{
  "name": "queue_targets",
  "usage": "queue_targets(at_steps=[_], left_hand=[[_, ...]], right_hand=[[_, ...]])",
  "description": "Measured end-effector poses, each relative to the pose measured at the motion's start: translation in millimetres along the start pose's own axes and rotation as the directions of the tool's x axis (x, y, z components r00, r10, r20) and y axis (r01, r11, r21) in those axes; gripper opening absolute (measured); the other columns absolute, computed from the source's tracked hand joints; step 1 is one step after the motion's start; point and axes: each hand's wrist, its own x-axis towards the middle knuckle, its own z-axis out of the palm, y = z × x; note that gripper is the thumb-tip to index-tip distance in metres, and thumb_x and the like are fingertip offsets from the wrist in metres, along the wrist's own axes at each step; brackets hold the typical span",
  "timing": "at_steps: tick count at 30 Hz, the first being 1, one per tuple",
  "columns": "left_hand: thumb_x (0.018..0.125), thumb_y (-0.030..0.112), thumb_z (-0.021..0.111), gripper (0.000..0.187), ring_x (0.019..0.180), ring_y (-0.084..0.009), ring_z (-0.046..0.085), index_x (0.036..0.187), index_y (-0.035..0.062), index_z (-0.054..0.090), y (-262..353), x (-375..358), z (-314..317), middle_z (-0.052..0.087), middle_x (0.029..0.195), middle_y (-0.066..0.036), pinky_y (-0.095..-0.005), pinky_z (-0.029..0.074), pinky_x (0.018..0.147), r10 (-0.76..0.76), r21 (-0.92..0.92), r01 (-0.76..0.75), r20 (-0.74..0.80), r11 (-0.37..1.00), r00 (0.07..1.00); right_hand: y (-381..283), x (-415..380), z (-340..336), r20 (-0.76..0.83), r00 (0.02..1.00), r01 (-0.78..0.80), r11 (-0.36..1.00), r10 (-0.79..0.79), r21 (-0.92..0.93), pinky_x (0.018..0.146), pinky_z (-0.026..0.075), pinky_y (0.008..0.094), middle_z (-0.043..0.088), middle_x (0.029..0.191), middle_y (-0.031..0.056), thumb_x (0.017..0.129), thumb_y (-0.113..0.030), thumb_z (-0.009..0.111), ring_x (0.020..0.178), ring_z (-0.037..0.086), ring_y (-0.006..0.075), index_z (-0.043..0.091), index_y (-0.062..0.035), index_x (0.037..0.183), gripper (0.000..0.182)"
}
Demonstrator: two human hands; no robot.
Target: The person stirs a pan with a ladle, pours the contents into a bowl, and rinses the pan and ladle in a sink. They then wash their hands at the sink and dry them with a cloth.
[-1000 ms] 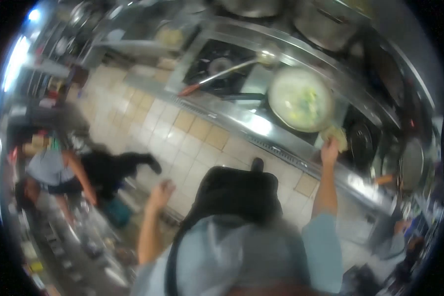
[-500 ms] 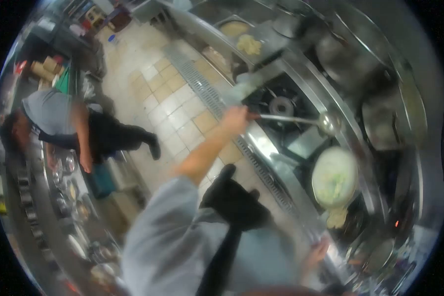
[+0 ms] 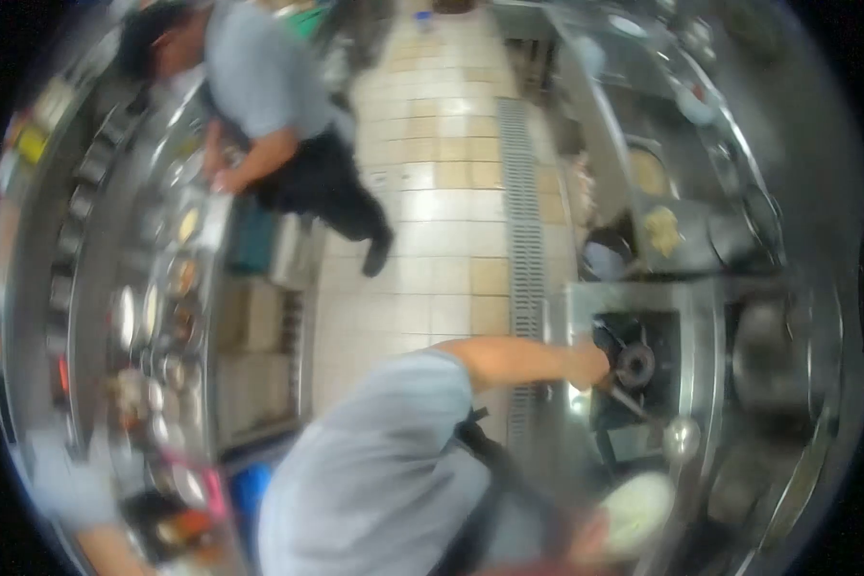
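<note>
My left hand (image 3: 586, 366) is closed round the handle of a metal ladle (image 3: 681, 438), over the stove near a burner (image 3: 636, 365). The ladle's round bowl points to the right, above the stove's metal edge. Below it lies a white oval dish (image 3: 638, 514) with pale green food. Beside the dish's left edge is my right hand (image 3: 588, 534), blurred and partly cut off by my body, so its fingers cannot be made out.
A co-worker (image 3: 269, 86) stands at the left counter, both hands over it. Several small dishes line that counter (image 3: 216, 355). Another person's arm (image 3: 110, 547) shows at the lower left. A floor drain (image 3: 520, 221) runs beside the stove. Pans stand at the right.
The view has turned, shifting the scene. My left hand still holds the ladle, now angled down to the right. My right hand has come up beside the white dish.
</note>
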Motion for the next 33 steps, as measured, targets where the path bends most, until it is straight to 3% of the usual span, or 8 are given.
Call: queue_targets(at_steps=[6, 7, 16, 22, 23, 26, 28, 33], left_hand=[[0.077, 0.009, 0.067, 0.017, 0.088, -0.0382, 0.070, 0.091, -0.0001, 0.073, 46.1, -105.2, 17.6, 0.071, 0.089, -0.021, -0.0451, 0.056, 0.077, -0.105, -0.183, 0.078, -0.146, 0.980, 0.984], [0.077, 0.009, 0.067, 0.017, 0.088, -0.0389, 0.070, 0.090, -0.0003, 0.072, 61.5, -118.2, 21.1, 0.071, 0.088, -0.021, -0.0460, 0.056, 0.077, -0.069, -0.260, 0.017, -0.192, 0.965, 0.979], [0.081, 0.014, 0.066, 0.021, 0.088, -0.0426, 0.066, 0.091, -0.0050, 0.064, 195.7, -132.1, 132.4, 0.063, 0.090, -0.027, -0.0478, 0.053, 0.077, -0.111, -0.632, -0.202, -0.419, 0.748, 0.901], [0.080, 0.058, 0.073, 0.068, 0.099, -0.0421, 0.063, 0.095, -0.0075, 0.066, 201.8, -128.5, 122.7, 0.061, 0.113, -0.028, -0.0461, 0.052, 0.083, 0.460, -0.282, -0.487, -0.161, 0.827, 0.873], [0.081, 0.060, 0.072, 0.067, 0.102, -0.0391, 0.065, 0.103, -0.0032, 0.069, 187.9, -133.5, 111.2, 0.065, 0.115, -0.025, -0.0439, 0.054, 0.084, 0.416, -0.421, -0.390, -0.033, 0.819, 0.909], [0.090, 0.046, 0.072, 0.055, 0.109, -0.0295, 0.065, 0.127, 0.0055, 0.064, 126.6, -172.3, 89.1, 0.067, 0.122, -0.016, -0.0388, 0.053, 0.095, 0.023, -0.435, -0.076, -0.127, 0.897, 0.992], [0.097, 0.033, 0.066, 0.044, 0.119, -0.0210, 0.058, 0.130, 0.0036, 0.062, 41.5, -187.8, 113.2, 0.063, 0.129, -0.013, -0.0350, 0.048, 0.100, -0.244, -0.723, 0.170, 0.002, 0.670, 0.970], [0.095, 0.053, 0.061, 0.068, 0.104, -0.0227, 0.061, 0.130, -0.0050, 0.060, -113.3, -288.0, 205.3, 0.067, 0.118, -0.014, -0.0373, 0.047, 0.093, -0.690, -0.559, 0.670, 0.222, 0.489, 0.689]], right_hand=[[-9.6, 11.1, 47.2, 0.162, 0.942, 0.285, 0.956, -0.292, 0.068, 0.093, 0.050, 0.0355, 0.053, 0.140, 0.0153, 0.106, -0.033, 0.044, 0.112, 0.059, 0.0225, 0.046, -0.0037, 0.143, 0.048], [-64.6, 7.1, 50.7, 0.273, 0.939, -0.311, 0.850, 0.208, 0.424, 0.095, 0.049, 0.0361, 0.051, 0.143, 0.0163, 0.107, -0.038, 0.040, 0.115, 0.057, 0.0248, 0.037, -0.0039, 0.150, 0.055], [-76.5, 14.4, 48.7, -0.026, 0.995, 0.084, 0.716, -0.092, 0.693, 0.080, 0.053, 0.0333, 0.056, 0.128, 0.0131, 0.105, -0.037, 0.050, 0.103, 0.057, 0.0192, 0.035, -0.0040, 0.151, 0.058], [-21.8, -2.1, -15.8, -0.149, 0.987, 0.142, 0.785, -0.063, 0.603, 0.059, 0.045, 0.0282, 0.052, 0.090, 0.0020, 0.102, -0.019, 0.053, 0.070, 0.048, 0.0102, 0.043, -0.0043, 0.146, 0.048], [-32.3, -11.5, -41.9, 0.017, 0.963, -0.156, 0.504, 0.270, 0.849, 0.058, 0.043, 0.0276, 0.052, 0.088, 0.0016, 0.098, -0.019, 0.055, 0.068, 0.045, 0.0089, 0.045, -0.0072, 0.146, 0.051], [-37.7, -58.0, -65.7, -0.175, 0.664, -0.340, 0.502, 0.727, 0.796, 0.084, 0.050, 0.0391, 0.062, 0.108, 0.0005, 0.095, -0.032, 0.063, 0.098, 0.062, 0.0158, 0.048, -0.0152, 0.142, 0.052], [-8.3, -92.8, -102.5, 0.141, 0.883, -0.333, 0.388, 0.447, 0.859, 0.052, 0.044, 0.0269, 0.055, 0.087, 0.0005, 0.098, -0.021, 0.060, 0.062, 0.054, 0.0105, 0.047, -0.0094, 0.143, 0.048], [-51.1, -142.5, -126.0, -0.098, 0.822, -0.315, 0.592, 0.561, 0.741, 0.040, 0.036, 0.0243, 0.047, 0.068, -0.0011, 0.099, -0.013, 0.057, 0.046, 0.043, 0.0082, 0.049, -0.0041, 0.141, 0.044]])
